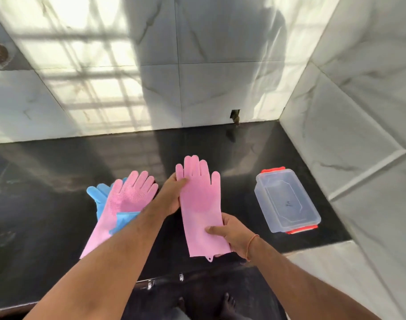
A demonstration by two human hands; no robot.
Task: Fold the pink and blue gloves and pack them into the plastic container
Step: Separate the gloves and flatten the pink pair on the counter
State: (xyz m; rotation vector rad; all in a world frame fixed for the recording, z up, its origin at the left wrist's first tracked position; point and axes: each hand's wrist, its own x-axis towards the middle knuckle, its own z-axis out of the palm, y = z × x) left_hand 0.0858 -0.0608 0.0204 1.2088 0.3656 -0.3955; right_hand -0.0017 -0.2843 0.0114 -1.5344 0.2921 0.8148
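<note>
A pink glove (198, 199) is stretched out flat above the black counter, fingers pointing away from me. My left hand (170, 197) grips its left edge near the fingers, thumb on top. My right hand (229, 234) pinches the cuff end at its right side. To the left a second pink glove (125, 202) lies on the counter over the blue gloves (100, 195), which show only in part beneath and across it. The clear plastic container (287, 202) with red clips stands open and empty at the right.
The black counter (47, 192) meets white marble wall tiles at the back and a tiled wall (359, 135) on the right. A small hole (234, 115) is in the back wall at counter level. My bare feet show below the counter's front edge.
</note>
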